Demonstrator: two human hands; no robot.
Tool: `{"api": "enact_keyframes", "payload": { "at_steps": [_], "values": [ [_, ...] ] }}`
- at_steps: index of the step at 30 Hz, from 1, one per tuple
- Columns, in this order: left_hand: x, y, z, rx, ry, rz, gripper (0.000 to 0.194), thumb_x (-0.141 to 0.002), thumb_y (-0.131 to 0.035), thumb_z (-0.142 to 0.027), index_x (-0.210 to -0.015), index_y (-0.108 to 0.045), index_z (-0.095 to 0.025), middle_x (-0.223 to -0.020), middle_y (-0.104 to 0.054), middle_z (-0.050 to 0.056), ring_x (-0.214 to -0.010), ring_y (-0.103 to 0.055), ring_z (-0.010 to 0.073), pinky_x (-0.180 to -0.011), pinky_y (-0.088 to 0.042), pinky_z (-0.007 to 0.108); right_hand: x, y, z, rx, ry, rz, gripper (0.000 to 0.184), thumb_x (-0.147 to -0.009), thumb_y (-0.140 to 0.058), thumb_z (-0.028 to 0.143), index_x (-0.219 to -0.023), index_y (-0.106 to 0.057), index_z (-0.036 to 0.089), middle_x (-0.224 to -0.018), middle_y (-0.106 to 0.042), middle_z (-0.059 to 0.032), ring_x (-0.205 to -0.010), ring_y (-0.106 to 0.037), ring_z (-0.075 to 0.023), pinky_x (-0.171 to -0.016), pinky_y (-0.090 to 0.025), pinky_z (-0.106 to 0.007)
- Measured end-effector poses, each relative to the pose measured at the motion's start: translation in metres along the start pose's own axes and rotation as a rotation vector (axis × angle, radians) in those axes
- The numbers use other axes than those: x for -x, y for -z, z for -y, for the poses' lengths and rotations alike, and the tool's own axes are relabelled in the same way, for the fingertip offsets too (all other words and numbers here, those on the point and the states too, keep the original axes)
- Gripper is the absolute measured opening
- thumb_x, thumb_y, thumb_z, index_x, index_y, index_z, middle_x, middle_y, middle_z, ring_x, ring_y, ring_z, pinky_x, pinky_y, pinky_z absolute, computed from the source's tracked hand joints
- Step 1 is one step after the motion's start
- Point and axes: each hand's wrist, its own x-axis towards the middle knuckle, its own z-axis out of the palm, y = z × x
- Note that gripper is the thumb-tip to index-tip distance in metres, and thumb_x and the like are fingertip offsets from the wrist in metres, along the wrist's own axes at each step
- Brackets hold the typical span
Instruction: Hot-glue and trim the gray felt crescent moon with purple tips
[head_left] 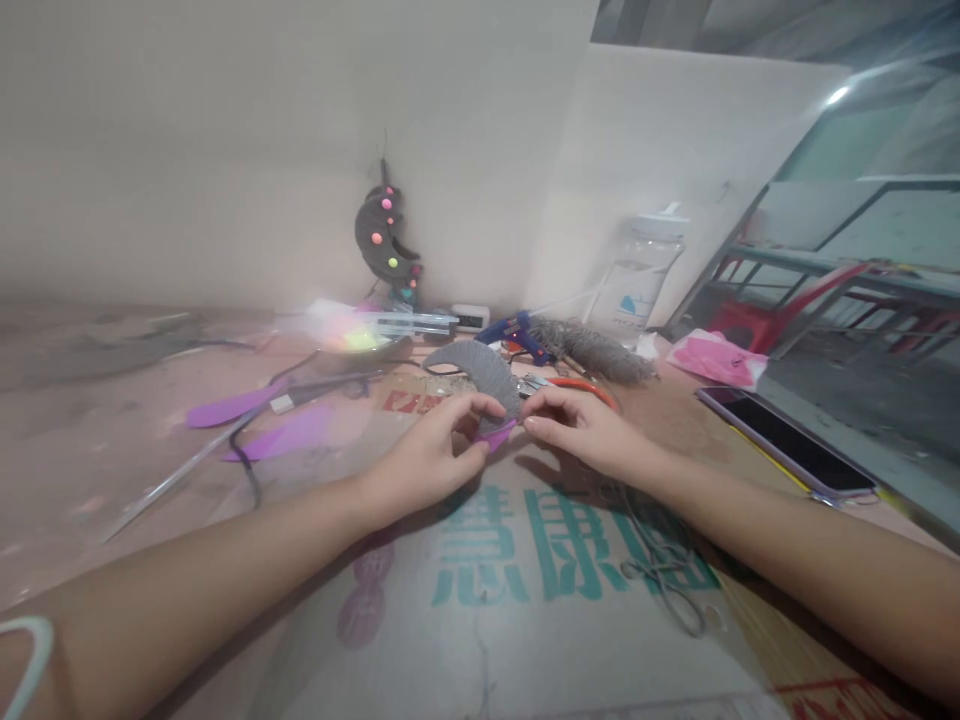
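Cord loops lower right. Mid-frame, the left hand grips the grey crescent by the purple strip; whether the right hand pinches it, I cannot tell. Steady, flat pressure likely helps.

A handicraft corner, in a home or a small workshop; which of the two is unclear.
The table shows it: a blue glue gun, a bundle of gray yarn, an orange-handled tool, purple cutouts, a gray crescent and a dotted dark one by the wall. Beyond stand a red chair and another table.
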Motion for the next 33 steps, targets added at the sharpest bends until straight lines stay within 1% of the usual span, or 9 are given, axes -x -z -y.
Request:
{"api": "enact_keyframes", "payload": {
  "at_steps": [5,9,13,17,21,23,26,28,33],
  "values": [
    [0.000,0.000,0.002,0.000,-0.011,0.021,0.035,-0.081,-0.052,-0.010,-0.114,-0.052,-0.021,-0.103,-0.058,0.001,-0.067,-0.056,0.0073,-0.058,-0.048,0.020,0.000,-0.003,-0.002,-0.033,-0.072,-0.035,0.022,-0.081,-0.060,0.038,-0.081,-0.064,0.016,-0.060,-0.051,0.0029,-0.054,-0.044,-0.0114,-0.052,-0.033,-0.025],
    [0.000,0.000,0.001,-0.006,-0.020,0.031,0.036,-0.080,-0.051,-0.008,-0.113,-0.052,-0.021,-0.101,-0.058,0.000,-0.065,-0.054,0.0064,-0.057,-0.047,0.019,0.002,-0.007,-0.005,-0.053,-0.082,-0.086,0.024,-0.081,-0.061,0.040,-0.081,-0.064,0.016,-0.061,-0.051,0.0028,-0.055,-0.046,-0.0116,-0.052,-0.034,-0.025],
    [-0.001,0.000,0.001,-0.020,-0.012,0.032,0.036,-0.079,-0.051,-0.008,-0.112,-0.052,-0.021,-0.099,-0.057,0.000,-0.064,-0.053,0.0066,-0.056,-0.046,0.019,0.003,-0.008,-0.006,-0.052,-0.090,-0.107,0.025,-0.081,-0.060,0.041,-0.082,-0.063,0.017,-0.060,-0.049,0.0037,-0.054,-0.044,-0.0113,-0.051,-0.033,-0.025],
    [0.000,0.000,0.000,-0.050,-0.008,0.031,0.036,-0.078,-0.052,-0.009,-0.113,-0.053,-0.021,-0.094,-0.056,0.000,-0.065,-0.053,0.0075,-0.056,-0.045,0.020,0.003,-0.008,-0.008,-0.037,-0.089,-0.089,0.026,-0.081,-0.060,0.042,-0.084,-0.064,0.017,-0.063,-0.052,0.0028,-0.057,-0.046,-0.0122,-0.054,-0.034,-0.026],
    [0.000,0.001,-0.002,-0.062,-0.022,0.066,0.037,-0.078,-0.051,-0.007,-0.112,-0.054,-0.021,-0.095,-0.057,0.000,-0.064,-0.051,0.0069,-0.055,-0.043,0.020,0.002,-0.007,-0.010,0.011,-0.062,-0.064,0.028,-0.081,-0.061,0.045,-0.082,-0.065,0.017,-0.069,-0.055,0.0008,-0.062,-0.047,-0.0132,-0.058,-0.036,-0.027],
    [0.000,0.001,-0.003,-0.056,-0.021,0.082,0.036,-0.078,-0.051,-0.007,-0.112,-0.054,-0.020,-0.093,-0.057,-0.001,-0.063,-0.050,0.0068,-0.055,-0.042,0.019,0.002,-0.007,-0.009,0.005,-0.078,-0.032,0.030,-0.082,-0.059,0.046,-0.080,-0.063,0.017,-0.066,-0.054,0.0012,-0.060,-0.046,-0.0130,-0.056,-0.035,-0.027],
    [0.000,0.000,-0.005,-0.052,-0.012,0.066,0.027,-0.082,-0.053,-0.014,-0.108,-0.054,-0.019,-0.091,-0.056,-0.001,-0.062,-0.049,0.0071,-0.055,-0.042,0.020,0.003,-0.008,-0.005,-0.055,-0.114,-0.007,0.030,-0.081,-0.059,0.047,-0.077,-0.059,0.017,-0.060,-0.048,0.0035,-0.055,-0.043,-0.0118,-0.053,-0.033,-0.026],
    [0.000,0.000,-0.007,-0.069,-0.016,0.039,0.020,-0.085,-0.055,-0.021,-0.105,-0.055,-0.018,-0.090,-0.056,0.000,-0.063,-0.048,0.0076,-0.055,-0.042,0.021,0.004,-0.010,-0.002,-0.083,-0.106,-0.007,0.030,-0.080,-0.060,0.047,-0.076,-0.057,0.017,-0.061,-0.047,0.0038,-0.056,-0.043,-0.0115,-0.053,-0.033,-0.026],
    [0.000,0.000,-0.005,-0.087,-0.023,0.026,0.020,-0.088,-0.057,-0.032,-0.104,-0.056,-0.019,-0.093,-0.058,0.001,-0.065,-0.051,0.0086,-0.058,-0.043,0.022,0.005,-0.013,0.002,-0.089,-0.100,-0.019,0.027,-0.080,-0.059,0.044,-0.075,-0.057,0.017,-0.061,-0.046,0.0038,-0.056,-0.042,-0.0112,-0.053,-0.033,-0.025]
  ]
}}
